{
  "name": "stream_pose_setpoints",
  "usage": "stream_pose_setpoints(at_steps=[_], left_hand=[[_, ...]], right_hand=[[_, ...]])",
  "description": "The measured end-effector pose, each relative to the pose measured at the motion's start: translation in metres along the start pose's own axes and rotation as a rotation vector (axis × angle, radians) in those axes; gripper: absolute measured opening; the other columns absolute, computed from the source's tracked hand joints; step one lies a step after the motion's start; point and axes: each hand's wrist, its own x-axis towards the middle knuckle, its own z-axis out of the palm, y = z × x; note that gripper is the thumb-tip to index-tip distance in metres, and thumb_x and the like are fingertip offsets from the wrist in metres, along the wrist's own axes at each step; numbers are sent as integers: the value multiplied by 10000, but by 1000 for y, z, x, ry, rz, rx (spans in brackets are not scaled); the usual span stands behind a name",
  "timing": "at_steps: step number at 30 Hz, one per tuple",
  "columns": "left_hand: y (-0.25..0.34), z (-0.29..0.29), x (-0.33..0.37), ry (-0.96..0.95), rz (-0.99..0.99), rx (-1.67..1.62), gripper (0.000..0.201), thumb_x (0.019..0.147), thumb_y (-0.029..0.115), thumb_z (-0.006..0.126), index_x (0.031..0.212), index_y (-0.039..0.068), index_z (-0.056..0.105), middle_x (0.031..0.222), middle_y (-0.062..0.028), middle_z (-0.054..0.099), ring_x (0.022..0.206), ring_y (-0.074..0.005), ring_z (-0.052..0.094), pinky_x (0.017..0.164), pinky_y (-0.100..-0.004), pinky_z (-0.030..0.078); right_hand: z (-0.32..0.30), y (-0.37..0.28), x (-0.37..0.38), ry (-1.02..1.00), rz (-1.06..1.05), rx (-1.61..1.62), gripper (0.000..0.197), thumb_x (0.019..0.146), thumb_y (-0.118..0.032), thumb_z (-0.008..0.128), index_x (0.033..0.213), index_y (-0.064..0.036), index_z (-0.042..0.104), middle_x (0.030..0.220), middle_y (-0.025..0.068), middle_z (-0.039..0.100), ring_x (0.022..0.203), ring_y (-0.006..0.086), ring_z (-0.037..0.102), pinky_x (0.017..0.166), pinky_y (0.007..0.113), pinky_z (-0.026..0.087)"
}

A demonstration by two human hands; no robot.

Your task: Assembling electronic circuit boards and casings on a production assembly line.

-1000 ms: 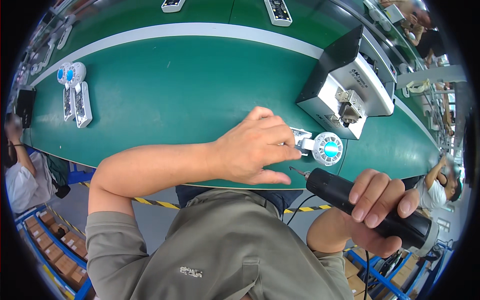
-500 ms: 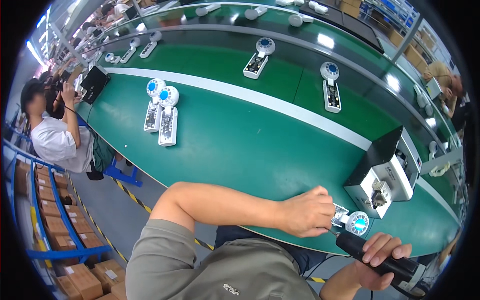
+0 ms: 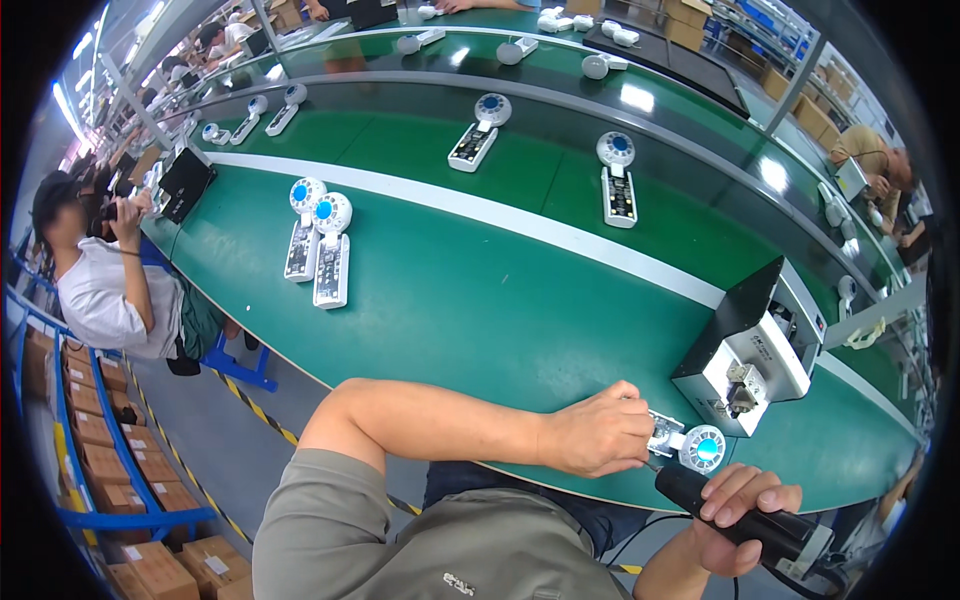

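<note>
Right grip (image 3: 738,510) clasping screwdriver (image 3: 683,487); left grip (image 3: 597,435), pinch unclear, at fan casing (image 3: 676,429) holding circuitry (image 3: 661,433).

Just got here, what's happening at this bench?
A person's right hand grips a black cylindrical driver, its tip angled toward the left hand. The left hand is at the handle end of a white round-headed device on the green bench. I can't tell whether the tip touches it. Two similar devices lie further left.
</note>
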Motion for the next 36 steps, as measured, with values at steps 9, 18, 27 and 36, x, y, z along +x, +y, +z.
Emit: stream_pose_setpoints(at_steps=[9, 18, 27, 36], left_hand=[[0, 2, 4, 19, -64, -101, 46, 817, 89, 645, 849, 96, 612, 851, -10, 531, 786, -192, 485, 869, -375, 328], [-5, 5, 1, -8, -40, -42, 145, 804, 124, 676, 932, 94, 614, 922, -22, 546, 857, -199, 507, 904, -375, 319], [-7, -3, -2, -84, -127, 52, 512, 707, 234, 747, 1144, 69, 536, 1122, -96, 499, 1002, -249, 482, 948, -398, 309], [-14, -3, -5, -169, -198, 208, 559, 703, 238, 747, 1179, 52, 520, 1097, -99, 507, 984, -246, 482, 930, -383, 315]], right_hand=[[1, -1, 2, 44, -62, 24, 408, 835, -365, 636, 1080, -87, 465, 687, 9, 541, 568, 105, 541, 596, 238, 443], [-7, 1, 5, -9, -32, 60, 397, 848, -349, 630, 1078, -73, 462, 686, 20, 540, 568, 116, 539, 594, 242, 446], [-44, 1, 4, 31, 3, 43, 377, 861, -330, 615, 1080, -64, 463, 680, 31, 526, 558, 122, 505, 579, 255, 427], [-58, -6, 5, 33, 27, 9, 374, 860, -323, 613, 1085, -60, 471, 679, 32, 514, 553, 122, 490, 577, 258, 415]])
